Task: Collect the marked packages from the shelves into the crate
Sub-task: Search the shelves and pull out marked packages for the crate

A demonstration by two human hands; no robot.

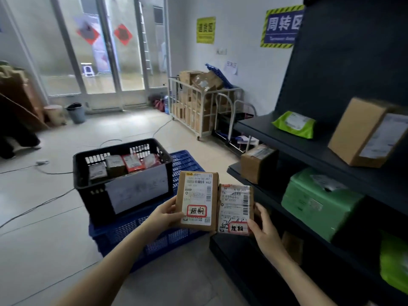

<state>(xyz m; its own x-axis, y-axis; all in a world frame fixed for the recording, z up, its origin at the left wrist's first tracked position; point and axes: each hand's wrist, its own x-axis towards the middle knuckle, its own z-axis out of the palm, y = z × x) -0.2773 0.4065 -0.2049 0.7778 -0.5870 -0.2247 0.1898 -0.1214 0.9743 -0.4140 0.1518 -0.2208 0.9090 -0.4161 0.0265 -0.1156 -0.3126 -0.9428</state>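
- Two marked packages: a brown box (197, 200) in the left hand (163, 214) and a taped parcel (235, 208) in the right hand (262, 226) are being held side by side, touching, between shelves (309, 151) and black crate (123, 173).
- Both hands are gripping at the outer side edges; the packages are appearing light, stiff and easy to pinch.
- The crate, standing on a blue crate (185, 164), is looking nearly full; open floor (55, 239) is lying to its left.

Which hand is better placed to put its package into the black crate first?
Left, probably. The left hand holds its marked package right beside the black crate, on its near side. The right hand with the second package is by the shelves, farther away.
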